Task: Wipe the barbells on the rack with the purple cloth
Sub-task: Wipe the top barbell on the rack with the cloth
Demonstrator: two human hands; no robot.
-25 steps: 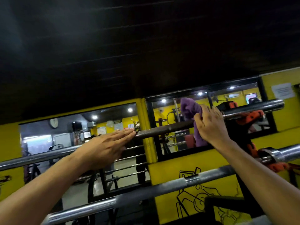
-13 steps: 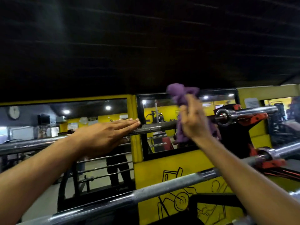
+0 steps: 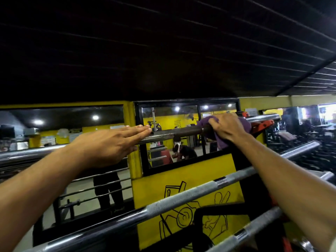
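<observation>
Since the previous frame, right hand (image 3: 226, 126) has come down from above the bar and now grips the purple cloth (image 3: 221, 132) wrapped round the top barbell (image 3: 179, 134) — fingers curled over the cloth, near the orange rack hook (image 3: 263, 124). Left hand (image 3: 111, 142) rests on the same bar, fingers straight and together, tips pointing toward the cloth. Below both wrists runs a lower barbell (image 3: 183, 197) — untouched.
</observation>
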